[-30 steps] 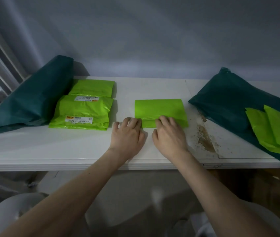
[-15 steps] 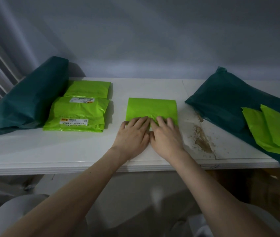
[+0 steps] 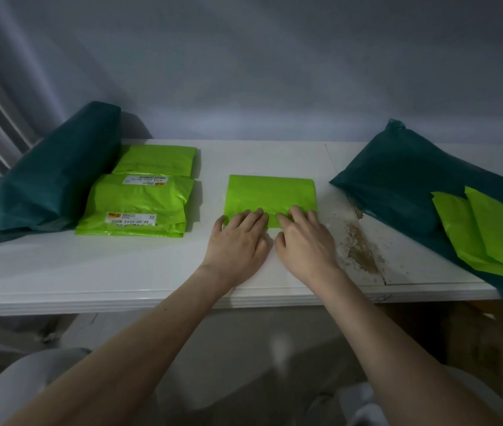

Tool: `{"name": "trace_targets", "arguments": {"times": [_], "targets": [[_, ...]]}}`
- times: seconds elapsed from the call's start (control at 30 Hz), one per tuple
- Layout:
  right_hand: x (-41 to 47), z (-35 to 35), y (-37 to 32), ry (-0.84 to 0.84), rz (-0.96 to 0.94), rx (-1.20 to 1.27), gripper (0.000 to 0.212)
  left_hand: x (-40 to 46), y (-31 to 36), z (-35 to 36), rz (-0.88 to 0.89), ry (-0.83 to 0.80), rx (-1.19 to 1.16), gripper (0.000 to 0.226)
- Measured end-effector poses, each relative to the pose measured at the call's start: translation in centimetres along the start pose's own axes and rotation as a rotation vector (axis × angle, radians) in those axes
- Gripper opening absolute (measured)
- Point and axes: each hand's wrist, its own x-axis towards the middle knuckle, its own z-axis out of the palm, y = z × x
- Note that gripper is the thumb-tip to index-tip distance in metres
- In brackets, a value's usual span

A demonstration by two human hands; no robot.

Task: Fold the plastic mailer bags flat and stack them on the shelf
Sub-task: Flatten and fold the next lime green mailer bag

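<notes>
A bright green folded mailer bag (image 3: 271, 195) lies flat in the middle of the white shelf (image 3: 121, 265). My left hand (image 3: 237, 238) and my right hand (image 3: 304, 241) rest palm-down side by side, with the fingertips pressing on the bag's near edge. Neither hand grips anything. To the left lies a pile of folded green mailers with white labels (image 3: 139, 204), and another green mailer (image 3: 156, 159) lies just behind it. Loose flat green mailers (image 3: 496, 229) lie at the right on a dark green bag.
A large dark green bag (image 3: 44, 179) leans at the shelf's left end, and another dark green bag (image 3: 404, 182) lies at the right. A chipped brown patch (image 3: 361, 253) marks the shelf beside my right hand. The wall runs close behind.
My hands came together over the bag's near edge, then drew back a little toward me and parted slightly. The bag stays flat in place.
</notes>
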Motion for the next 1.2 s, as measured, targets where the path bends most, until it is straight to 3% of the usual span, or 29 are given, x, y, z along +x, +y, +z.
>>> {"name": "trace_targets", "arguments": {"times": [0.17, 0.37, 0.6, 0.97, 1.13, 1.2], "targets": [[0.0, -0.2, 0.1, -0.026, 0.034, 0.041, 0.034, 0.0, 0.0, 0.1, -0.003, 0.003, -0.005, 0.076], [-0.1, -0.6, 0.7, -0.038, 0.059, 0.003, 0.040, 0.0, 0.1, 0.0, 0.001, -0.025, 0.005, 0.081], [-0.2, -0.9, 0.9, -0.064, 0.119, 0.028, 0.032, -0.1, 0.1, 0.0, 0.007, 0.019, -0.035, 0.069], [-0.4, -0.9, 2.0, -0.078, 0.204, -0.042, 0.030, -0.1, 0.1, 0.0, -0.002, -0.012, -0.016, 0.078], [0.7, -1.3, 2.5, 0.035, 0.289, 0.161, 0.040, 0.1, -0.7, -0.7, -0.024, -0.005, -0.106, 0.057], [1.6, -1.2, 3.2, 0.084, 0.287, 0.230, 0.043, 0.5, -1.4, -0.8, -0.080, -0.054, -0.155, 0.062]]}}
